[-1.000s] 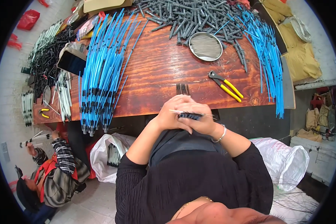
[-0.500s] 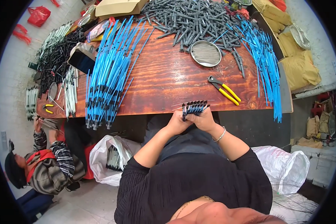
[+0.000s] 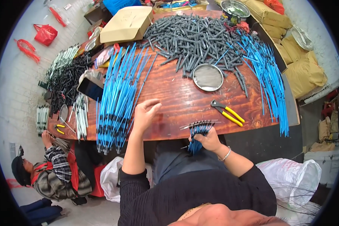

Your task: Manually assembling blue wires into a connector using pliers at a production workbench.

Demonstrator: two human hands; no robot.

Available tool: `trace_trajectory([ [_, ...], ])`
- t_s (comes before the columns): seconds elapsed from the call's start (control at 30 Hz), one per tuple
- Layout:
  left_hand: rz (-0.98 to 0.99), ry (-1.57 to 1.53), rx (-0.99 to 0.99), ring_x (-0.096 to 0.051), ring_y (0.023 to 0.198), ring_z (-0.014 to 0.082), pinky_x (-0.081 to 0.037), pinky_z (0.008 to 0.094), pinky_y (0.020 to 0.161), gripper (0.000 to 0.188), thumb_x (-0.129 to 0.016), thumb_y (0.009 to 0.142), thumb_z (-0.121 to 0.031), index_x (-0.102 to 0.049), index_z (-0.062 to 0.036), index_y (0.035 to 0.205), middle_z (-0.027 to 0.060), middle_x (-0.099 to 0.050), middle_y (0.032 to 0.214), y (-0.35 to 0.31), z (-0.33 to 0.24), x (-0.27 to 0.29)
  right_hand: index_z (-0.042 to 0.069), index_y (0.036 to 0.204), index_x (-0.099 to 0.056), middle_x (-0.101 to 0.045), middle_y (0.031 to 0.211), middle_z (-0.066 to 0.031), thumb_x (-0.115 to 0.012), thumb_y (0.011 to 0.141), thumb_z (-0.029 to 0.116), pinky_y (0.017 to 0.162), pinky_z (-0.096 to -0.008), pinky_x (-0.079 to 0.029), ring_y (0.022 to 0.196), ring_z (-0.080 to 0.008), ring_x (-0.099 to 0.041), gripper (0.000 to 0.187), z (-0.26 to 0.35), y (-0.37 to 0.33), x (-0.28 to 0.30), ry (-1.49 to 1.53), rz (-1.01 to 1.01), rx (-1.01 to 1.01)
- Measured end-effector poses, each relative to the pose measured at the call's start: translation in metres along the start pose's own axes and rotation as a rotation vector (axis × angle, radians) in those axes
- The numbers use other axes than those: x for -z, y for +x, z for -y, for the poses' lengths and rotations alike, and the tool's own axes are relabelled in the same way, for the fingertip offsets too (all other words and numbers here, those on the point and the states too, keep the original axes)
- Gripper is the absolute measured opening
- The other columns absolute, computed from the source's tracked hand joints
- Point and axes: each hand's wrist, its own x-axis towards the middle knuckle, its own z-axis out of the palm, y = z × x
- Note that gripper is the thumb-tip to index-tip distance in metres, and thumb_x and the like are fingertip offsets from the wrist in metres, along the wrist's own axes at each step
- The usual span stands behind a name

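Observation:
My right hand (image 3: 209, 140) is closed around a bundle of thin blue rods (image 3: 195, 145) at the table's front edge. Black collars and thin metal pins fan out along the top of that bundle. Raised over the tabletop to the left, my left hand (image 3: 146, 113) has its fingers stretched forward and nothing visible in them. Just left of it lies a large stack of blue rods (image 3: 118, 94) with black fittings, its ends jutting over the front edge. Yellow-handled pliers (image 3: 228, 113) rest to the right of the held bundle, below a round metal dish (image 3: 208, 77) of fine pins.
Grey plastic parts (image 3: 192, 41) are heaped at the back of the wooden table (image 3: 165, 94). More blue rods (image 3: 265, 79) lie along the right edge. A phone (image 3: 90, 89) and an open cardboard box (image 3: 127, 24) stand left. Another person (image 3: 56, 169) works at the left end.
My left hand has left the bundle and moved up and left over the table. The right hand keeps the bundle, lower in view. The whole view has shifted, showing more of the table's back.

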Motion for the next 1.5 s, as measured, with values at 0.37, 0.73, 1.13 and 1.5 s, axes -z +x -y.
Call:
trace_trajectory([
  [0.37,-0.286,0.898,-0.237,-0.057,0.095,0.0242,-0.024,0.0598,0.097,0.015,-0.07,0.073,-0.02,-0.069,-0.0126,0.086,0.0054,-0.063,0.093,0.242,0.005,-0.091,-0.001,0.085,-0.06,-0.063,0.076,-0.0061,-0.066,0.084,0.022,0.067,-0.0296,-0.051,0.072,-0.0147,-0.062,0.024,0.029,0.048,0.064,0.119,0.0,-0.069],
  [0.73,-0.051,0.79,-0.803,-0.05,0.108,0.0229,-0.016,0.0621,0.1,0.015,-0.067,0.071,-0.02,-0.068,-0.0157,0.086,0.0019,-0.058,0.104,0.344,-0.042,-0.254,-0.001,0.096,-0.064,-0.067,0.085,-0.0047,-0.069,0.081,0.012,0.071,-0.0246,-0.048,0.076,-0.0085,-0.06,0.021,0.051,0.076,0.154,0.05,0.083,0.054],
  [1.13,-0.162,1.296,-0.477,-0.037,0.124,0.0281,-0.015,0.0618,0.101,0.025,-0.068,0.072,-0.021,-0.065,-0.0158,0.096,0.0094,-0.046,0.129,0.389,-0.085,-0.349,0.0,0.1,-0.064,-0.067,0.088,-0.0059,-0.069,0.081,0.012,0.072,-0.0243,-0.047,0.077,-0.008,-0.059,0.024,0.066,0.056,0.227,0.055,0.074,0.162],
  [1.5,-0.022,1.056,-0.568,-0.034,0.126,0.0306,-0.014,0.0629,0.101,0.017,-0.067,0.071,-0.02,-0.064,-0.0115,0.085,0.0137,-0.045,0.13,0.412,-0.089,-0.419,0.0,0.1,-0.064,-0.066,0.084,-0.0052,-0.068,0.081,0.013,0.068,-0.0248,-0.047,0.074,-0.008,-0.057,0.023,0.076,0.042,0.255,0.13,0.127,0.121],
])
